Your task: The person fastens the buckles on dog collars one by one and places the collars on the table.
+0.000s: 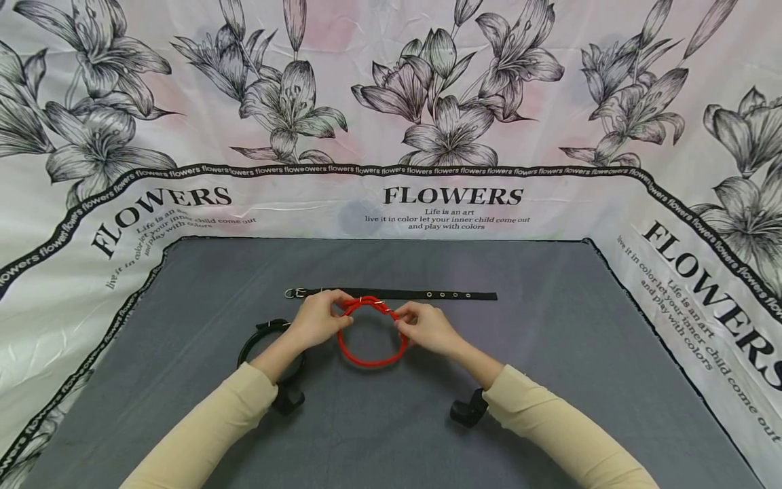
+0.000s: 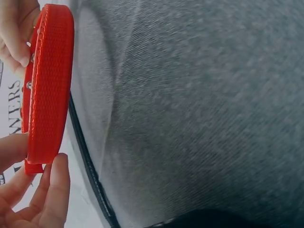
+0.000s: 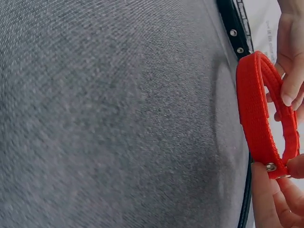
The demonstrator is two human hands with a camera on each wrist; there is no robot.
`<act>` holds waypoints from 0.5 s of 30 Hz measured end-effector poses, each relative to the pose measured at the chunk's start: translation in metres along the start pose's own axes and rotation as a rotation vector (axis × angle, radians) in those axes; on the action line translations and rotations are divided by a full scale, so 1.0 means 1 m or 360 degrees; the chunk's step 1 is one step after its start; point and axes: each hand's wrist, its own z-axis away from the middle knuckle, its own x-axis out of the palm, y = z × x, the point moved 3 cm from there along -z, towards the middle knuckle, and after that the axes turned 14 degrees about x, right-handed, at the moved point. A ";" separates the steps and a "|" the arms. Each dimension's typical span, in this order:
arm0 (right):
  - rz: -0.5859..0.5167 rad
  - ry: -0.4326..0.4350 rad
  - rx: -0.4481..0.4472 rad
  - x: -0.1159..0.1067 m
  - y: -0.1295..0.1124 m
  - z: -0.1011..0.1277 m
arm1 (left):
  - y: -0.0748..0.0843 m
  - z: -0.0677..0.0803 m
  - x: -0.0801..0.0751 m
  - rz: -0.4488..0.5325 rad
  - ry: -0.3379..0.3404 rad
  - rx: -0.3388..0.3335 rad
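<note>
A red webbing collar (image 1: 371, 339) stands as a closed loop on the grey mat (image 1: 550, 380). My left hand (image 1: 332, 316) pinches its upper left part, and my right hand (image 1: 403, 322) pinches its upper right, near a metal rivet. In the left wrist view the red collar (image 2: 47, 85) runs edge-on between fingers (image 2: 47, 194) of both hands. From the right wrist the red collar (image 3: 256, 114) shows a rivet by my fingertips (image 3: 268, 199).
A long black strap (image 1: 391, 294) with eyelets lies flat just behind the hands; its eyelets (image 3: 232, 32) show in the right wrist view. A black looped collar (image 1: 269, 339) lies under my left forearm. Floral printed sheeting (image 1: 452, 102) walls the mat on three sides.
</note>
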 end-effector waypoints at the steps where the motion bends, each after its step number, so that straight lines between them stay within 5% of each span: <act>1: 0.0019 0.0011 0.0003 0.001 0.001 0.000 | 0.000 0.001 0.001 0.0007 -0.0010 -0.0006; 15: 0.0340 0.0151 -0.0016 0.005 0.003 0.004 | -0.007 0.000 0.020 -0.0100 -0.0118 -0.0047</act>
